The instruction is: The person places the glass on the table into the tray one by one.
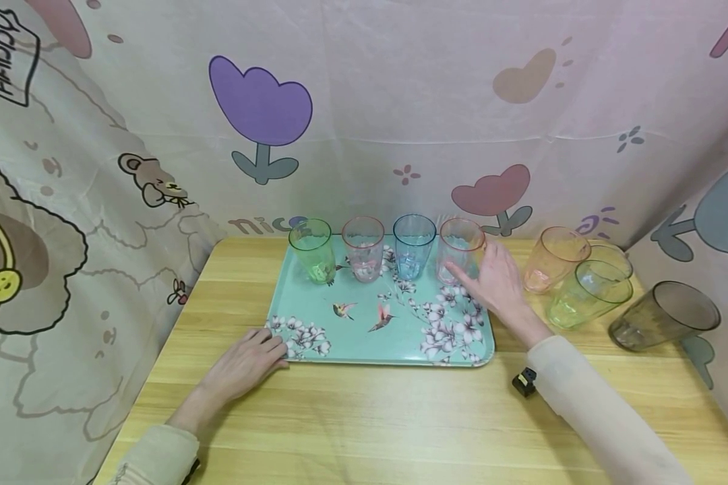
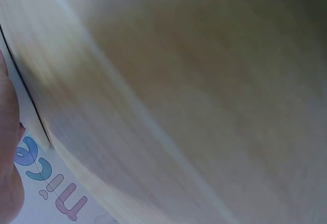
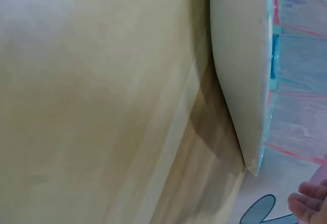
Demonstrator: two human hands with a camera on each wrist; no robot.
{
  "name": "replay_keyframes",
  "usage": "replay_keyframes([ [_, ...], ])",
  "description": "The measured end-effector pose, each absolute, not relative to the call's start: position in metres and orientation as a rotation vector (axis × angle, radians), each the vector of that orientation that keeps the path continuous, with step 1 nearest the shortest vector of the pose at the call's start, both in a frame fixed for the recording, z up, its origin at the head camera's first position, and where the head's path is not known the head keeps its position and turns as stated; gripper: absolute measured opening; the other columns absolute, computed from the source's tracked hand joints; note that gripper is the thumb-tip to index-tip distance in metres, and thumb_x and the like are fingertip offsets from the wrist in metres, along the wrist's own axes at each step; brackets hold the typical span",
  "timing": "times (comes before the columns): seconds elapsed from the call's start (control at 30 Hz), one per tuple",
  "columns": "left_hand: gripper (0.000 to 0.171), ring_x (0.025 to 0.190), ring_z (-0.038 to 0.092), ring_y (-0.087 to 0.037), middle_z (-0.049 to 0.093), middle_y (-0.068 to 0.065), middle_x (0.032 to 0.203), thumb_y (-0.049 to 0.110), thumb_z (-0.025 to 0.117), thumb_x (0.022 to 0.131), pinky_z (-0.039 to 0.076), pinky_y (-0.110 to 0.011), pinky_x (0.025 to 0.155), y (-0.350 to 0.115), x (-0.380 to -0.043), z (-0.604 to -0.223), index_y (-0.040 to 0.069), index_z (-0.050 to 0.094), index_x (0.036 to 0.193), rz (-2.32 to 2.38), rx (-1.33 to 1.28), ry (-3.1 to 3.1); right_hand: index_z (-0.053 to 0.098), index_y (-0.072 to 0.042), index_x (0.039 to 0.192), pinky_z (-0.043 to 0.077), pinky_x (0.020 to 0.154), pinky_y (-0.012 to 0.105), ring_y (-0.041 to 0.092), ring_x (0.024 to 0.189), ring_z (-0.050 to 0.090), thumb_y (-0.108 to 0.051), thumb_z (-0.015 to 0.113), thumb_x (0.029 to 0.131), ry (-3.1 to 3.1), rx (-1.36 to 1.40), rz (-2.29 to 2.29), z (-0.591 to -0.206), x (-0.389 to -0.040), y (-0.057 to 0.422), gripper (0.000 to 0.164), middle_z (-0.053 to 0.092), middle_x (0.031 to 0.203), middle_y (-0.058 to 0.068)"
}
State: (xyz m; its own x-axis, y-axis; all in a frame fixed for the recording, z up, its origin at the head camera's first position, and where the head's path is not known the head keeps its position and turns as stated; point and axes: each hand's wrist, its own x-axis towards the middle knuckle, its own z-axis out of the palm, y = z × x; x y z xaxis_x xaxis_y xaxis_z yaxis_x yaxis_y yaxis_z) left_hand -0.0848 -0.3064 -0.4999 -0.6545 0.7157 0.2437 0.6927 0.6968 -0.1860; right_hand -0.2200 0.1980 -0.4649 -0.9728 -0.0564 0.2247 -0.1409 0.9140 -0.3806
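Cartoon-print fabric backdrop [image 1: 364,87], wooden table [image 1: 364,424], floral tray [image 1: 376,347], right hand [image 1: 499,281] beside glass [image 1: 456,244]

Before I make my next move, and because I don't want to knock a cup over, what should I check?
1. Tray lying flat on the table: ok.
2. Left hand at the tray's near left corner: ok.
3. Left green cup, left pink cup, blue cup and right pink cup upright on the tray: ok.
4. Right hand free of the right pink cup: cannot tell; the thumb overlaps it in the head view.
5. Space just right of the right hand clear: not ok; the orange cup stands close by.
6. Right green cup apart from the rear cup: cannot tell; they overlap.
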Motion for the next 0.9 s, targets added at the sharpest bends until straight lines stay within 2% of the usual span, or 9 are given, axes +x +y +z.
replay_keyframes([
  [0.23,0.022,0.087,0.051,-0.015,0.058,0.006,0.089,0.04,0.067,0.096,0.055,-0.039,0.091,-0.306,-0.084,-0.5,0.02,0.059,0.094,0.112,-1.108,-2.616,0.028,0.012,0.157,0.039,0.118,0.065,0.051,0.14,0.044,-0.083,0.05,0.092,-2.855,0.135,0.596,-0.454,-0.201,0.2,0.117,0.042,0.153,0.038],
  [0.4,0.022,0.087,0.052,-0.015,0.059,0.006,0.089,0.04,0.067,0.096,0.055,-0.039,0.09,-0.306,-0.084,-0.499,0.02,0.06,0.094,0.113,-1.104,-2.617,0.033,0.009,0.156,0.043,0.113,0.066,0.05,0.137,0.046,-0.081,0.058,0.089,-2.823,0.161,0.548,-0.446,-0.185,0.207,0.115,0.045,0.151,0.035],
  [0.6,0.021,0.087,0.051,-0.015,0.059,0.006,0.089,0.04,0.068,0.097,0.055,-0.039,0.09,-0.306,-0.084,-0.499,0.02,0.06,0.094,0.113,-1.111,-2.609,0.037,0.005,0.155,0.041,0.111,0.069,0.05,0.136,0.047,-0.07,0.07,0.086,-2.731,0.185,0.582,-0.441,-0.163,0.218,0.108,0.048,0.149,0.033],
  [0.77,0.022,0.087,0.05,-0.015,0.058,0.005,0.089,0.04,0.066,0.098,0.054,-0.039,0.091,-0.306,-0.085,-0.5,0.019,0.058,0.093,0.11,-1.12,-2.599,0.038,0.005,0.155,0.039,0.115,0.067,0.05,0.138,0.045,-0.065,0.075,0.083,-2.681,0.191,0.621,-0.437,-0.144,0.228,0.107,0.048,0.149,0.032],
  [0.9,0.023,0.087,0.05,-0.016,0.058,0.006,0.089,0.04,0.064,0.099,0.054,-0.04,0.091,-0.306,-0.085,-0.499,0.019,0.058,0.093,0.111,-1.118,-2.607,0.042,0.006,0.152,0.041,0.111,0.067,0.05,0.134,0.048,-0.061,0.079,0.08,-2.611,0.201,0.651,-0.435,-0.13,0.239,0.105,0.052,0.147,0.032],
])
